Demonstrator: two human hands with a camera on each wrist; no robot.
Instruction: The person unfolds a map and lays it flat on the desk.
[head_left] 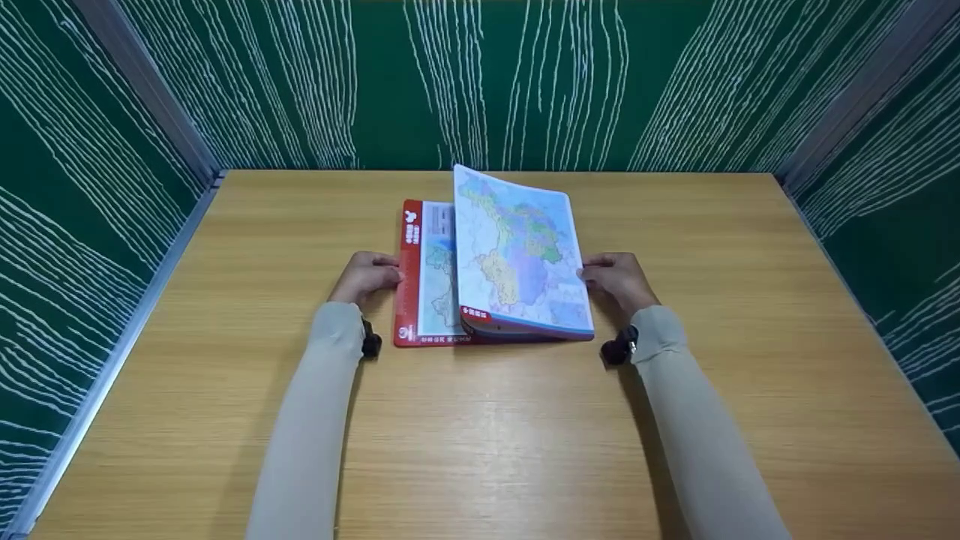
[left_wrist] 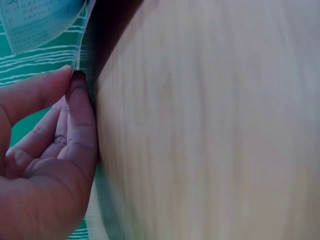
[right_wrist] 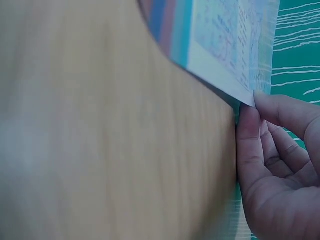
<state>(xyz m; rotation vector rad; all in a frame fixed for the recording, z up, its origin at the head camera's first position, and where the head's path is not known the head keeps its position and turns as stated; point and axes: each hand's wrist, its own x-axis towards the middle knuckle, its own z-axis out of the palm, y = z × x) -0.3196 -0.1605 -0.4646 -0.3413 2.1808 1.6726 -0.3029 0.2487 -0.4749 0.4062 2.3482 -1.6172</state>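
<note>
A folded map lies on the table in the head view. Its lower panel has a red border and lies flat, while the upper panel curves over it with the left edge lifted. At the left red edge, my left hand pinches the panel between thumb and index finger; the left wrist view shows the thin edge between those fingertips. My right hand pinches the map's right edge, thumb on top and index finger below, as the right wrist view shows at the fingertips.
The wooden table extends around the map on every side. Green panels with white streaked lines stand at the back and both sides. A dark wrist device sits on the right wrist, and another on the left.
</note>
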